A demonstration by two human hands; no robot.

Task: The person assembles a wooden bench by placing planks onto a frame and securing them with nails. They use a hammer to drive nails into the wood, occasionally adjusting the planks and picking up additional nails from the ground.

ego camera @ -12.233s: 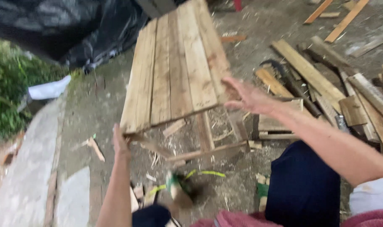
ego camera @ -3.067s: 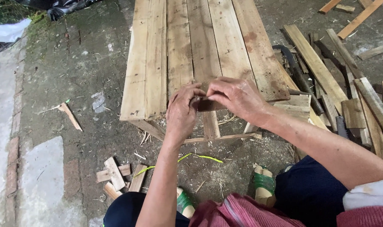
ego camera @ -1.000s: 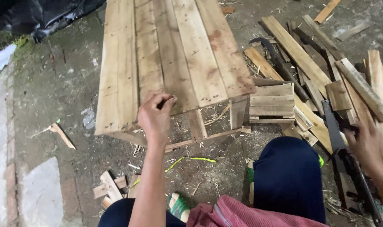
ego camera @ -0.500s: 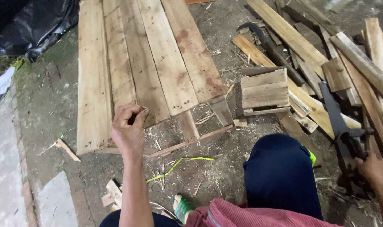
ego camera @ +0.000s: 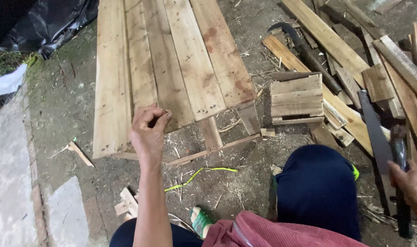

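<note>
We note that the plank panel (ego camera: 172,68) runs off the top edge, its far end unseen. Our left hand (ego camera: 148,130) curls at the panel's near edge; whether the fingertips pinch anything is too small to tell. Our right hand (ego camera: 410,183) is cut by the right edge and blurred, its grip on the dark handle beside the hand saw (ego camera: 375,142) only partly visible. The black sheet (ego camera: 43,23) leaves the frame at the upper left.

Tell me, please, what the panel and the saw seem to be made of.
Panel: pale unfinished wood, seemingly; grain, knots, reddish stains and nail dots show. Saw: the blade looks like dull grey metal with a toothed edge; the dark handle by the right hand is blurred, so I cannot tell.
</note>
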